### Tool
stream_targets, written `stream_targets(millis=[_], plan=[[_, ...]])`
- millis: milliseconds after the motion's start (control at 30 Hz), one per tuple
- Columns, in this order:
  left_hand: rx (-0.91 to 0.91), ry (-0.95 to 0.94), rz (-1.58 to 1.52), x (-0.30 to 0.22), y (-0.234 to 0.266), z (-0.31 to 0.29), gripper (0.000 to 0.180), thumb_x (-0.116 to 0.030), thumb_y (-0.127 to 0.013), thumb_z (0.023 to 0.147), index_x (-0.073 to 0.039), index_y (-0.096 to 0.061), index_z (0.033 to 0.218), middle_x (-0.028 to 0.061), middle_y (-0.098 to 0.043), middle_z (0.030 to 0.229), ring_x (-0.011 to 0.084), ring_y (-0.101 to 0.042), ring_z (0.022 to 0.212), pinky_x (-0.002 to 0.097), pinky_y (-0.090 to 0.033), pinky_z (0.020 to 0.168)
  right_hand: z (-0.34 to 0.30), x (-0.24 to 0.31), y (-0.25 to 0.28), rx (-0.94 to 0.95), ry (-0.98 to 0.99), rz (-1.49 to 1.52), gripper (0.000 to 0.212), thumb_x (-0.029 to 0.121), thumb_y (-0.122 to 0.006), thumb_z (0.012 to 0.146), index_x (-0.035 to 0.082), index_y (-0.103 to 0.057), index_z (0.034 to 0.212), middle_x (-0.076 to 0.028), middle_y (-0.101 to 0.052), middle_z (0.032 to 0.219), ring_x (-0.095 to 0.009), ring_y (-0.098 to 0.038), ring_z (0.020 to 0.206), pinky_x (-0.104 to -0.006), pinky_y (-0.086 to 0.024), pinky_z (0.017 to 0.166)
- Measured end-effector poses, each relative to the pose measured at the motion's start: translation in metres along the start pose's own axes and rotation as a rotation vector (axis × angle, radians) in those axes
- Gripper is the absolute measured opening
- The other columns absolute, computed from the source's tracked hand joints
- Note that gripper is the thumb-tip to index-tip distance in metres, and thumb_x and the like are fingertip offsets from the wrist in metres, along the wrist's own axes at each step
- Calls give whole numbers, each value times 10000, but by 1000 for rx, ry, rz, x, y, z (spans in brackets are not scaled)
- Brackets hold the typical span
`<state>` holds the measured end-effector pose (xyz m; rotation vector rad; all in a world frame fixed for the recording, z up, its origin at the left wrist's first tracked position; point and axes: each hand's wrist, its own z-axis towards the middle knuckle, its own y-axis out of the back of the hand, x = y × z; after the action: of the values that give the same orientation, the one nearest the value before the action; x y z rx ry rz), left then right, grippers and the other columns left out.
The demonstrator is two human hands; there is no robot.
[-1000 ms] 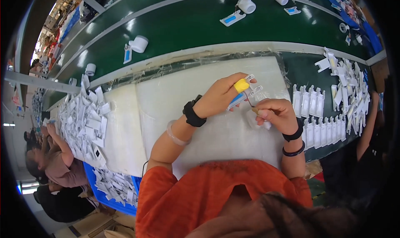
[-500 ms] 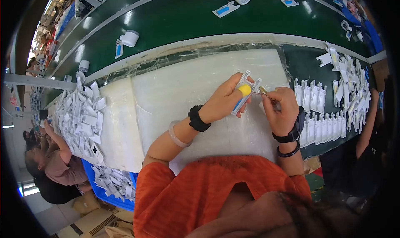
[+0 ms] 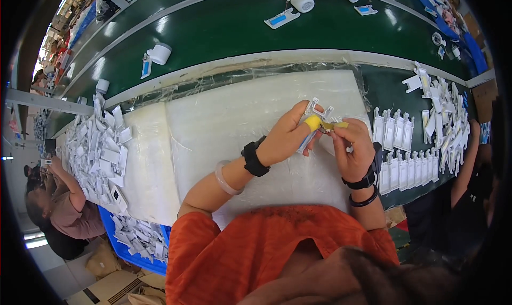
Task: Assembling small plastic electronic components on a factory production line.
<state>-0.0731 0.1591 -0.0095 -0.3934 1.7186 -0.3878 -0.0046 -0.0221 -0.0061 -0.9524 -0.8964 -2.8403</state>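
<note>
My left hand (image 3: 284, 139) grasps a white bracket (image 3: 328, 112) above the pale mat (image 3: 240, 113); my right hand (image 3: 356, 154) pinches a yellowish strip (image 3: 336, 126) at its prongs, apparently unfinished; rowed white pieces (image 3: 406, 170) lie untouched.

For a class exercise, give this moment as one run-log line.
left hand: holds white part | right hand: pinches yellowish strip | at right: white plates in rows

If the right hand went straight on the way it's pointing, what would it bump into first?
Probably the white plastic bracket in the left hand, just ahead of the right hand, though depth is hard to judge.
</note>
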Motion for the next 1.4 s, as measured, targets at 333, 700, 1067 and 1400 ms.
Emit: stream_targets(millis=[333,700,1067,1400], plan=[[61,-118,233,3,-6,-5,398,-51,-434,873,-51,-440,1271,51,-570,763,95,-540,615,250,-471,564,0,-3,2,-23,92,-10,328,-82,-777,672,55,-691,957,-92,-636,940,-307,-617,884,-397,-525,823],[95,-185,289,4,-8,-9,376,-65,-420,876,-25,-427,1250,58,-555,748,113,-530,618,270,-457,585,0,-5,2,-30,102,-19,327,-77,-777,670,69,-700,952,-81,-607,917,-297,-601,870,-382,-510,780],[74,-315,550,3,-9,-11,397,2,-393,874,-17,-448,1267,65,-585,921,114,-557,764,265,-485,696,-1,-2,3,-28,134,-125,324,-44,-797,658,79,-708,945,-69,-613,901,-278,-593,859,-413,-503,858],[80,-414,519,-1,-12,-15,387,-31,-392,873,-14,-480,1249,73,-602,914,111,-548,729,250,-458,655,-3,2,4,-34,152,-145,333,-41,-799,652,87,-713,948,-57,-588,891,-257,-564,829,-414,-483,820]])
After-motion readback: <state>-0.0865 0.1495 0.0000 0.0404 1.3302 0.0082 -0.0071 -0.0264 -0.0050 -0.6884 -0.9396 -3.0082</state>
